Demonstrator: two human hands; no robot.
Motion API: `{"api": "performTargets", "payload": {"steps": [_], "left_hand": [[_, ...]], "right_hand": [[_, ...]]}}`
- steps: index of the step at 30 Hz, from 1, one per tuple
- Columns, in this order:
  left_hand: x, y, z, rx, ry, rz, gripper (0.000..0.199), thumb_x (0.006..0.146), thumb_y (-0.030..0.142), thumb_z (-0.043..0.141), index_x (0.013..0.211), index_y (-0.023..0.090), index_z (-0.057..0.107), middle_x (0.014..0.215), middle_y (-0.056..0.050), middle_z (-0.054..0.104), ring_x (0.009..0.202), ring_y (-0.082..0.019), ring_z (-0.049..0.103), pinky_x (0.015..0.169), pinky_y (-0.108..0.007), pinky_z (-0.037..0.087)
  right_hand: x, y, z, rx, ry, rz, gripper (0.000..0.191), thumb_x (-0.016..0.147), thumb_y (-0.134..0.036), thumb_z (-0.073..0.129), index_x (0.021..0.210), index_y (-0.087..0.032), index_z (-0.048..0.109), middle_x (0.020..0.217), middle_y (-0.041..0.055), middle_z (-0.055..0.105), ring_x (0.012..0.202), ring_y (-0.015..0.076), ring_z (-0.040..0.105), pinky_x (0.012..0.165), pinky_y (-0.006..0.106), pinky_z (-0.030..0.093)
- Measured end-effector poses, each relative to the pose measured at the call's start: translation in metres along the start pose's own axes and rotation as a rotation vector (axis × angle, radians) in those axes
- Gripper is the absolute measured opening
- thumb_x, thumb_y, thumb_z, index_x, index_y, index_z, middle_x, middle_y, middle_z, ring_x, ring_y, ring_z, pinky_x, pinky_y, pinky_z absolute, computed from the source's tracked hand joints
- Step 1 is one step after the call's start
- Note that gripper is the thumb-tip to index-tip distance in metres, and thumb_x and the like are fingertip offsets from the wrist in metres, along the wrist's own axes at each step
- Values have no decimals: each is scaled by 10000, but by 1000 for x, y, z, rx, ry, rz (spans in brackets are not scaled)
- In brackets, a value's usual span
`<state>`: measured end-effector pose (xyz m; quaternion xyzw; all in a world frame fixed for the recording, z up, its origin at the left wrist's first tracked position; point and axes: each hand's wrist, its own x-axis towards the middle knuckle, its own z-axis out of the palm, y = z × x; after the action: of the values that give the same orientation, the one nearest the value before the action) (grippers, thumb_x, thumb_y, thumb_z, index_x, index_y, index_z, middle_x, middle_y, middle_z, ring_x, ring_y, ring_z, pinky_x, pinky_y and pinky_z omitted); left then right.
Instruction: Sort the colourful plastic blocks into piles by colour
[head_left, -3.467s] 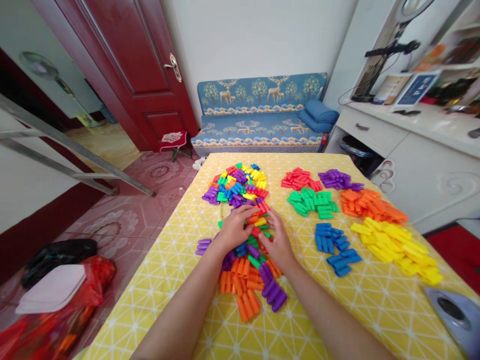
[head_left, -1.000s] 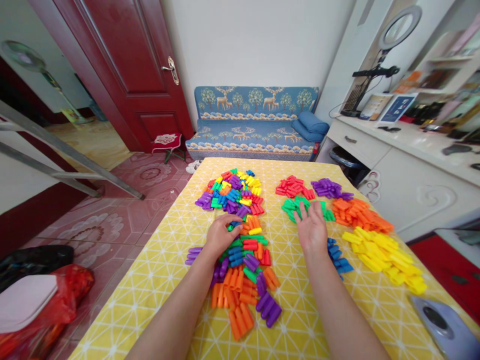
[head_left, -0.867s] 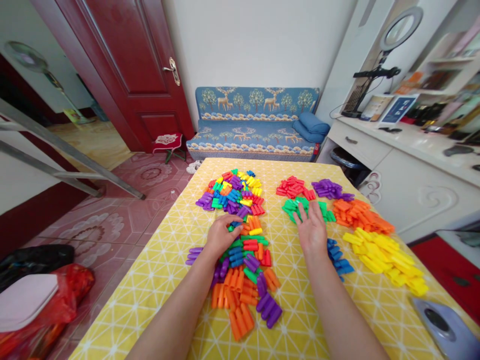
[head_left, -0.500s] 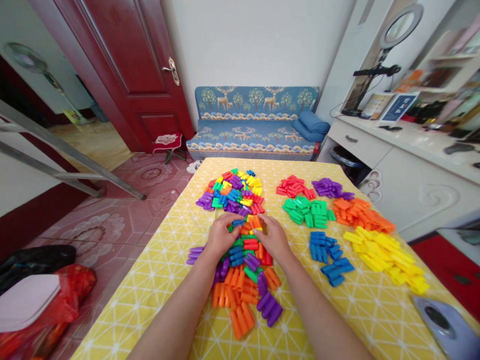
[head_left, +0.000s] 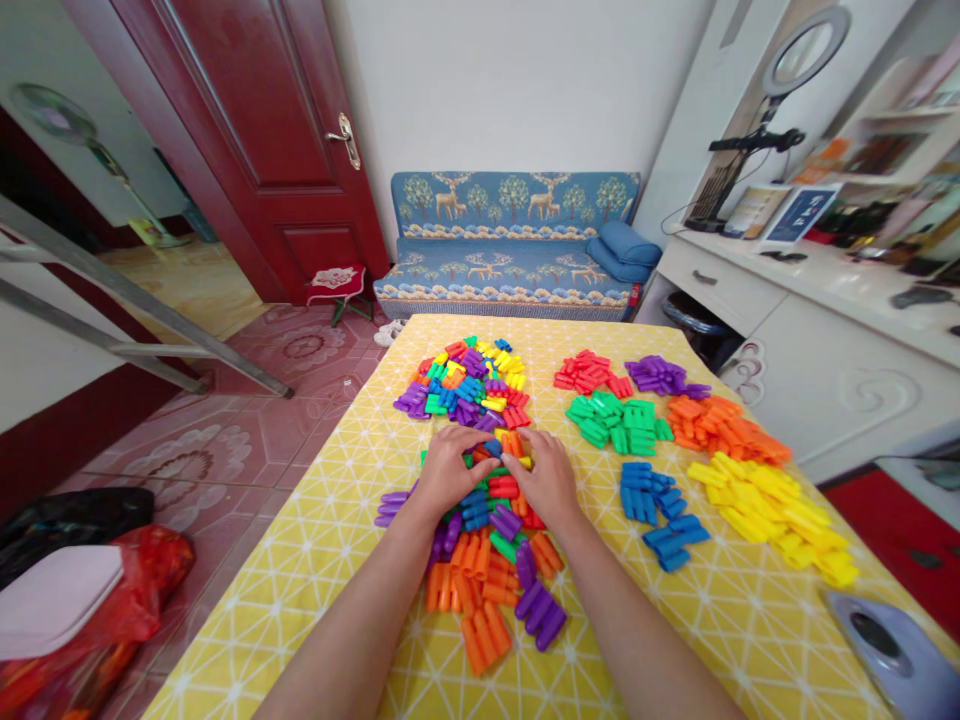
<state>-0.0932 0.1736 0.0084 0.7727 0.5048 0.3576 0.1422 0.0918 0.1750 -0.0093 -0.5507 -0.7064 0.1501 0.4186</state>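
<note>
My left hand (head_left: 452,468) curls over the upper left of the near mixed pile, a blue piece (head_left: 493,449) between its thumb and fingertips. On the pile's right side is my right hand (head_left: 549,478), its thumb and fingers apart and the thumb tip close to that blue piece. Whether the thumb touches it is unclear. Orange pieces (head_left: 484,635) and a purple piece (head_left: 540,615) lie at the pile's near end. The palms hide part of the pile.
Beyond my hands sits another mixed pile (head_left: 465,385). To the right are red (head_left: 586,372), green (head_left: 619,425), purple (head_left: 660,376), orange (head_left: 724,430), blue (head_left: 656,505) and yellow (head_left: 776,515) groups. A grey-blue object (head_left: 900,650) is at the near right edge.
The blue piece at my left fingertips has moved slightly right. My right thumb has swung left towards it. The sorted groups look the same.
</note>
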Motion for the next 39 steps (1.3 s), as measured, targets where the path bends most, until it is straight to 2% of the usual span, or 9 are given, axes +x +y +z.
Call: {"api": "performTargets", "payload": {"steps": [4,12,17,21,25,28,33,36,39], "left_hand": [[0,1,0,-3,-12,-4,278,769,334,725,1033,246,725,1051,-56,726,1020,-244,630,947,-398,452],[-1,-1,2,-122,-12,28,366,804,244,680,1170,250,671,1098,-57,713,1055,-227,614,952,-373,466],[-1,-3,3,-190,-1,53,291,824,220,661,1110,251,702,1047,-55,723,1029,-214,621,935,-358,476],[-2,-4,4,-163,-8,17,317,802,257,694,1118,241,694,1066,-61,718,1037,-224,619,945,-371,473],[-2,-6,5,-149,-13,-7,282,786,275,707,1065,239,715,1035,-59,720,1022,-228,625,940,-372,475],[-1,-5,5,-149,-17,-8,244,779,263,705,1021,241,731,1022,-55,724,1027,-231,626,947,-374,471],[1,-3,2,-147,-29,-34,219,774,260,696,988,246,742,999,-51,735,1013,-236,633,960,-394,467],[1,-2,3,-148,-22,-38,209,772,256,697,975,239,744,991,-53,733,1002,-234,633,940,-385,475],[1,-3,4,-148,-13,-35,208,773,254,701,976,234,741,987,-54,731,1001,-233,632,924,-377,479]], "right_hand": [[-2,5,5,-1,-84,52,304,771,-322,639,1061,-233,653,1017,70,682,907,232,613,856,395,481],[-7,-4,11,239,-34,92,387,764,-318,636,1133,-221,571,1045,56,664,898,194,628,833,354,517],[-9,-11,9,228,-31,48,416,765,-321,639,1161,-214,576,1065,66,662,916,198,629,845,355,513],[-4,-10,-2,203,61,21,395,751,-313,640,1131,-216,593,1028,64,669,891,199,623,837,351,506],[20,17,-47,148,175,49,411,761,-375,631,1127,-191,603,1001,76,679,850,202,630,811,363,510],[51,56,-106,-50,276,135,465,715,-433,655,1102,-177,632,979,89,687,820,219,631,779,384,505],[84,125,-198,-487,352,427,427,644,-395,690,1004,-167,680,936,135,688,846,279,620,753,439,452],[84,158,-225,-609,315,513,374,621,-385,711,934,-181,690,913,187,666,877,328,606,739,484,410],[79,182,-234,-590,321,529,271,589,-367,725,791,-193,675,810,188,628,888,367,590,740,534,377]]}}
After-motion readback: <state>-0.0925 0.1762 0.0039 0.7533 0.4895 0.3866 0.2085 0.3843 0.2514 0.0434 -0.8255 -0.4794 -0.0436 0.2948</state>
